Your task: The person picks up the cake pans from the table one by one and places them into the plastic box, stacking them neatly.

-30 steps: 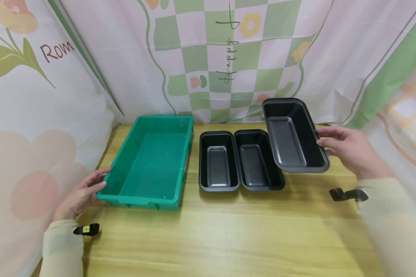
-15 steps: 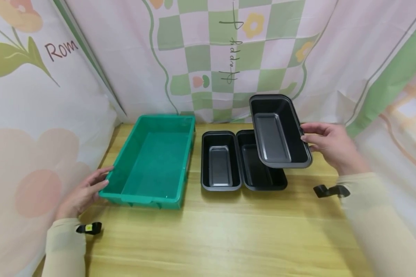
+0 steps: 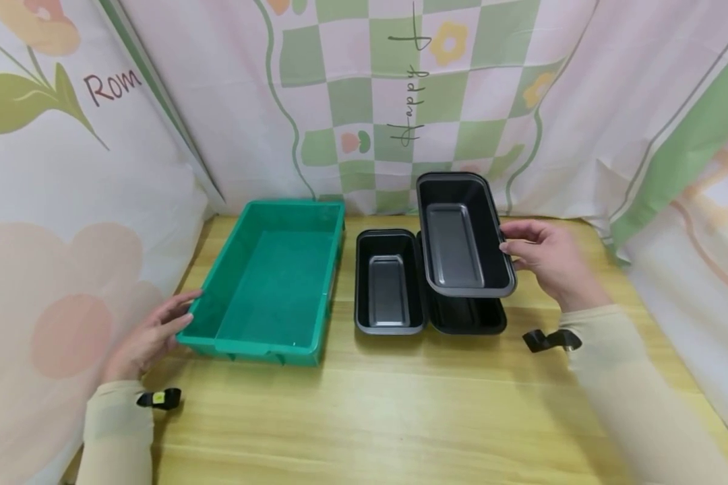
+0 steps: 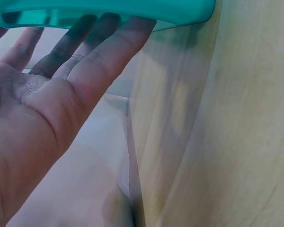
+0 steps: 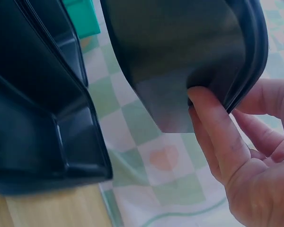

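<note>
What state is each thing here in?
Lifted black pan: held aloft, open side up.
Right hand: pinching that pan's rim.
Left black pan: upright on the table.
Right black pan: upright on the table, partly hidden.
Green tray: upright on the table.
Left hand: fingers straight, touching the green tray.

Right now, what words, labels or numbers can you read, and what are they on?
"Rom": left cloth.
"Happy", sideways, then an unclear letter: back cloth.
Yellow tag on the black piece at the left wrist: too small to read.
Black pans, green tray: none legible.
</note>
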`<action>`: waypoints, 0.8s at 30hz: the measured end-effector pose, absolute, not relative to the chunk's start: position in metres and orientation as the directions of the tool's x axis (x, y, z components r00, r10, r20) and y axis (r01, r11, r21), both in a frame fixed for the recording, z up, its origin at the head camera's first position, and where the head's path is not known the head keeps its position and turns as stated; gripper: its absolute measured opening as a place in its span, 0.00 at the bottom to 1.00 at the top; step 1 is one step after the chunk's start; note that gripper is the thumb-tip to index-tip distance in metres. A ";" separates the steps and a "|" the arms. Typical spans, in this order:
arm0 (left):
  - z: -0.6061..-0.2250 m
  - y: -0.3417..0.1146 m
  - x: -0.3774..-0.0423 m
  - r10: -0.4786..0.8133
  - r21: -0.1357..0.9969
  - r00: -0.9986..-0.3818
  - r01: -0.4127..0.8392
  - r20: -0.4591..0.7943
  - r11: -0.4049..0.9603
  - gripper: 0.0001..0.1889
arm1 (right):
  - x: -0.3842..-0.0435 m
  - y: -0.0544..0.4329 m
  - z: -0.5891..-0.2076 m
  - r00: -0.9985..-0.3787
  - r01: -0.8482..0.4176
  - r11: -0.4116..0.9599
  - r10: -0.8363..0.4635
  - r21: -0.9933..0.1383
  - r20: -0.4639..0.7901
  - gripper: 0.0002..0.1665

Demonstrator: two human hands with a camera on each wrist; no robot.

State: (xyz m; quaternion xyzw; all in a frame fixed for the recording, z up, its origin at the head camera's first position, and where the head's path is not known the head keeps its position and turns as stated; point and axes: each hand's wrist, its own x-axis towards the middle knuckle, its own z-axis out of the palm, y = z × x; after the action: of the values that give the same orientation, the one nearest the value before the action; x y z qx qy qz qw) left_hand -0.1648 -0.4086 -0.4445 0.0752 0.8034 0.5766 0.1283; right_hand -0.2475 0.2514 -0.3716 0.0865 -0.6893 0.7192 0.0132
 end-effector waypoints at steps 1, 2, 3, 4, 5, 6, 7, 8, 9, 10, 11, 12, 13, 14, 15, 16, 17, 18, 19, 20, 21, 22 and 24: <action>-0.445 -0.409 -0.165 0.267 0.946 -0.956 -0.029 -0.120 0.322 0.28 | -0.248 0.248 -0.373 -0.985 -0.138 -0.050 -0.098 -0.989 0.142 0.13; -0.445 -0.409 -0.165 0.266 0.946 -0.956 -0.032 -0.123 0.323 0.28 | -0.249 0.244 -0.374 -0.985 -0.136 -0.052 -0.097 -0.989 0.141 0.13; -0.445 -0.409 -0.165 0.263 0.947 -0.957 -0.037 -0.126 0.320 0.28 | -0.249 0.240 -0.375 -0.986 -0.135 -0.048 -0.093 -0.990 0.139 0.13; -0.445 -0.409 -0.164 0.264 0.946 -0.956 -0.038 -0.128 0.322 0.28 | -0.249 0.237 -0.376 -0.987 -0.133 -0.044 -0.089 -0.990 0.137 0.13; -0.445 -0.409 -0.164 0.262 0.946 -0.956 -0.041 -0.130 0.322 0.28 | -0.250 0.233 -0.376 -0.987 -0.134 -0.036 -0.086 -0.990 0.136 0.13; -0.445 -0.409 -0.164 0.261 0.946 -0.956 -0.043 -0.132 0.322 0.28 | -0.250 0.230 -0.376 -0.987 -0.133 -0.032 -0.082 -0.991 0.136 0.13; -0.445 -0.410 -0.164 0.261 0.945 -0.956 -0.043 -0.133 0.324 0.28 | -0.251 0.227 -0.377 -0.987 -0.134 -0.029 -0.080 -0.991 0.136 0.12; -0.445 -0.410 -0.164 0.258 0.945 -0.957 -0.044 -0.133 0.325 0.28 | -0.251 0.224 -0.377 -0.988 -0.135 -0.028 -0.079 -0.990 0.136 0.12; -0.445 -0.410 -0.165 0.256 0.943 -0.958 -0.042 -0.132 0.329 0.28 | -0.251 0.221 -0.377 -0.987 -0.135 -0.027 -0.078 -0.990 0.137 0.12; -0.445 -0.410 -0.165 0.257 0.941 -0.958 -0.038 -0.130 0.335 0.28 | -0.251 0.218 -0.376 -0.988 -0.135 -0.026 -0.078 -0.991 0.136 0.12; -0.445 -0.410 -0.165 0.253 0.941 -0.959 -0.037 -0.128 0.336 0.28 | -0.250 0.216 -0.376 -0.988 -0.133 -0.025 -0.076 -0.991 0.135 0.12; -0.445 -0.410 -0.166 0.252 0.941 -0.960 -0.034 -0.125 0.335 0.28 | -0.250 0.214 -0.375 -0.988 -0.130 -0.027 -0.075 -0.991 0.131 0.12; -0.445 -0.409 -0.166 0.253 0.942 -0.960 -0.032 -0.122 0.333 0.28 | -0.250 0.211 -0.375 -0.989 -0.127 -0.021 -0.073 -0.992 0.129 0.13; -0.446 -0.409 -0.166 0.256 0.943 -0.960 -0.027 -0.118 0.333 0.27 | -0.250 0.209 -0.375 -0.990 -0.124 -0.013 -0.072 -0.992 0.124 0.13; -0.446 -0.409 -0.166 0.260 0.942 -0.958 -0.024 -0.117 0.335 0.27 | -0.249 0.207 -0.375 -0.990 -0.121 -0.008 -0.072 -0.993 0.121 0.13; -0.446 -0.409 -0.166 0.263 0.944 -0.958 -0.024 -0.116 0.329 0.27 | -0.249 0.204 -0.374 -0.990 -0.119 -0.003 -0.071 -0.993 0.119 0.13; -0.446 -0.409 -0.166 0.268 0.946 -0.956 -0.025 -0.117 0.323 0.27 | -0.249 0.201 -0.374 -0.991 -0.118 0.002 -0.070 -0.993 0.118 0.13; -0.446 -0.410 -0.166 0.275 0.947 -0.954 -0.025 -0.118 0.319 0.27 | -0.250 0.199 -0.375 -0.991 -0.119 0.008 -0.069 -0.993 0.118 0.13; -0.446 -0.410 -0.166 0.281 0.949 -0.952 -0.026 -0.119 0.313 0.27 | -0.250 0.196 -0.375 -0.991 -0.119 0.012 -0.068 -0.993 0.118 0.14; -0.446 -0.410 -0.165 0.285 0.950 -0.951 -0.027 -0.121 0.311 0.28 | -0.250 0.193 -0.375 -0.991 -0.117 0.009 -0.070 -0.993 0.116 0.14; -0.446 -0.410 -0.165 0.284 0.951 -0.951 -0.033 -0.125 0.309 0.28 | -0.250 0.190 -0.375 -0.991 -0.118 0.009 -0.070 -0.993 0.117 0.14; -0.446 -0.410 -0.164 0.281 0.951 -0.951 -0.037 -0.128 0.308 0.28 | -0.251 0.187 -0.376 -0.991 -0.119 0.011 -0.069 -0.993 0.118 0.14; -0.445 -0.410 -0.163 0.273 0.947 -0.952 -0.044 -0.135 0.317 0.28 | -0.251 0.181 -0.377 -0.990 -0.120 0.013 -0.073 -0.993 0.119 0.14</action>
State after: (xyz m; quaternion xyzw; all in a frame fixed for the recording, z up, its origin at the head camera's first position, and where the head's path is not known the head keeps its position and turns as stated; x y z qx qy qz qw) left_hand -0.1634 -0.4101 -0.4447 0.0717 0.7999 0.5800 0.1366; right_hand -0.2509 0.1811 -0.3775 0.0680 -0.7117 0.6990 0.0167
